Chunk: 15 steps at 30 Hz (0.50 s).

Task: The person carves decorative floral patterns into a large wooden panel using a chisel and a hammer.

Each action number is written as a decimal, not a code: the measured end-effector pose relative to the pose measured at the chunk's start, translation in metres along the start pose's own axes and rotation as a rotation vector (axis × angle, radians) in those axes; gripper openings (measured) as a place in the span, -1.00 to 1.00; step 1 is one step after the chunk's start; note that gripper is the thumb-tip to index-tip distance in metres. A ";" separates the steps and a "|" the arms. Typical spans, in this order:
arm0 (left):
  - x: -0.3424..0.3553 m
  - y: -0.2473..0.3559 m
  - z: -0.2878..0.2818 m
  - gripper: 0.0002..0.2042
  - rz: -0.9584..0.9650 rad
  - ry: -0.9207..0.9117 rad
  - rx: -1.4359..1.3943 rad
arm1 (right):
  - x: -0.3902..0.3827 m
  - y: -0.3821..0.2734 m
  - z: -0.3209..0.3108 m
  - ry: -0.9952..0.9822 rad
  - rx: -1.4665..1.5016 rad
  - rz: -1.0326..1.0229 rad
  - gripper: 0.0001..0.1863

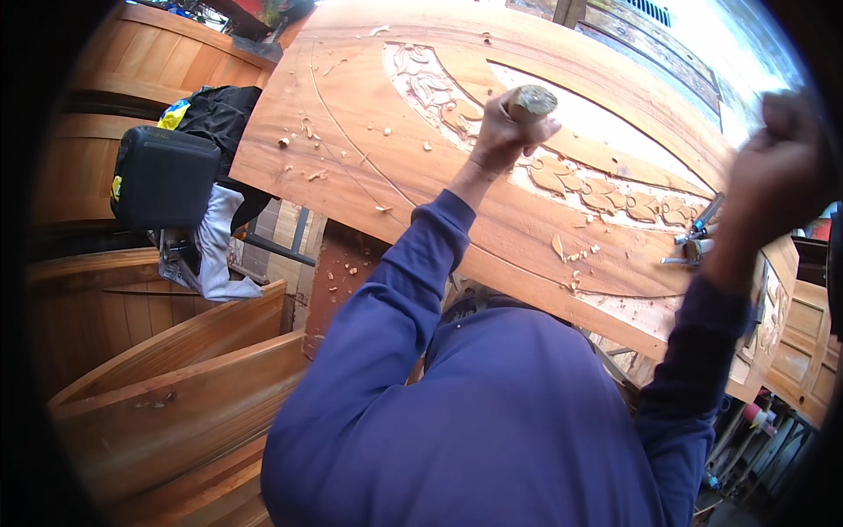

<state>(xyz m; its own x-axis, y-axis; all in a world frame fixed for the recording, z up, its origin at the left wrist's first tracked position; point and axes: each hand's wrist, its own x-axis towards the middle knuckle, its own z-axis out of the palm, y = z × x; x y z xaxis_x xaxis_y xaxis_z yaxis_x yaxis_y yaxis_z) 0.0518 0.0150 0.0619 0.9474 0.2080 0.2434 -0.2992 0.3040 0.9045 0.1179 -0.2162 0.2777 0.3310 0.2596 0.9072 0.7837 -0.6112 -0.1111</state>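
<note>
My left hand [509, 132] is closed around a carving chisel [534, 101], whose pale, battered handle end points up; its blade is hidden below the fist. The hand is over a carved band [562, 176] of leaves and flowers in a large wooden panel [351, 114]. Off to the right, my right hand [777, 180] is raised above the panel, blurred and closed like a fist. Whatever it grips cannot be made out against the dark rim of the picture.
Wood chips [312, 174] are scattered over the panel. More hand tools [698, 233] lie near its right end. At the left are a black case [167, 178], a grey cloth [219, 246] and stacked wooden boards [184, 378]. A panelled door [803, 338] is at the right.
</note>
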 end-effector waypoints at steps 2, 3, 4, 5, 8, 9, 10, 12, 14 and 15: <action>-0.002 0.004 0.001 -0.78 -0.030 -0.012 0.010 | -0.057 -0.005 0.038 -0.170 -0.164 -0.212 -0.65; -0.007 0.001 -0.003 -0.79 -0.047 -0.007 -0.015 | -0.078 -0.037 0.055 -0.418 0.106 -0.102 -0.50; -0.009 -0.002 -0.007 -0.79 -0.054 -0.008 -0.041 | -0.085 -0.053 0.062 -0.653 0.373 0.011 -0.34; -0.012 0.001 -0.011 -0.79 -0.062 0.000 -0.061 | -0.069 -0.050 0.054 -0.813 0.242 -0.109 -0.31; -0.006 0.004 -0.009 -0.73 -0.117 -0.034 0.044 | -0.076 -0.059 0.049 -0.640 0.358 0.156 -0.29; -0.004 0.005 -0.008 -0.71 -0.122 -0.059 0.069 | -0.100 -0.041 0.063 -0.606 0.315 0.011 -0.29; -0.005 0.009 -0.007 -0.65 -0.105 -0.043 0.063 | -0.106 -0.040 0.070 -0.562 0.279 -0.128 -0.28; -0.004 0.000 0.001 -0.65 0.057 -0.002 -0.039 | -0.111 -0.033 0.063 -0.747 0.109 -0.125 -0.25; -0.002 -0.002 -0.001 -0.68 0.059 0.011 -0.014 | -0.112 -0.032 0.059 -0.674 0.214 -0.038 -0.22; 0.003 -0.004 -0.006 -0.69 0.031 -0.010 0.021 | -0.118 -0.031 0.059 -0.576 0.310 0.031 -0.21</action>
<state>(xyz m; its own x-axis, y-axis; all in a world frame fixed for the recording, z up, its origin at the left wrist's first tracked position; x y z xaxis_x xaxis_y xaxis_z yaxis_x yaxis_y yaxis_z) 0.0550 0.0194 0.0567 0.9388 0.2075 0.2751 -0.3262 0.2781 0.9034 0.0855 -0.1838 0.1502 0.5170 0.6570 0.5487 0.8560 -0.4030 -0.3239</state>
